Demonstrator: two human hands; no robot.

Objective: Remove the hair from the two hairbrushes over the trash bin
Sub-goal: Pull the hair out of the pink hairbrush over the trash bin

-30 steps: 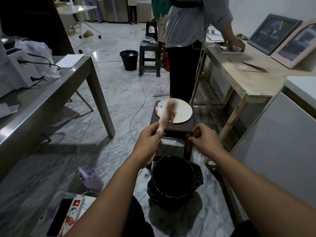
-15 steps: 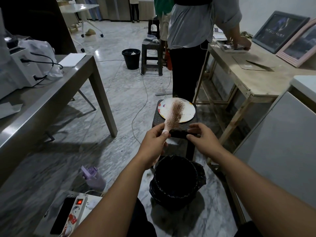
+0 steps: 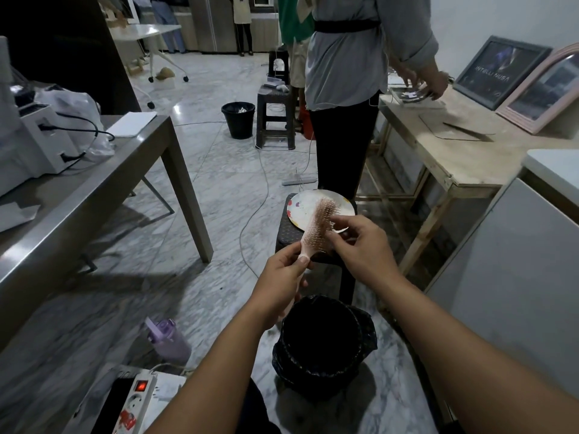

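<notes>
My left hand (image 3: 282, 280) grips the handle of a pale pink hairbrush (image 3: 318, 227), whose bristles are matted with brown hair and face me. My right hand (image 3: 360, 249) reaches onto the brush head, with fingertips pinching at the hair near its right edge. Below both hands stands a black trash bin (image 3: 322, 343) lined with a dark bag. Behind the brush a white patterned plate (image 3: 299, 209) lies on a dark stool (image 3: 285, 236). I see no second hairbrush.
A steel table (image 3: 103, 183) stands at left, a wooden table (image 3: 454, 164) and white cabinet (image 3: 517, 277) at right. A person (image 3: 347, 89) stands just behind the stool. A purple bottle (image 3: 169, 339) and a power strip (image 3: 138, 399) lie on the floor near my left arm.
My right hand rose from the stool's edge up to the brush head and now pinches the hair. The left hand kept its hold on the handle.
</notes>
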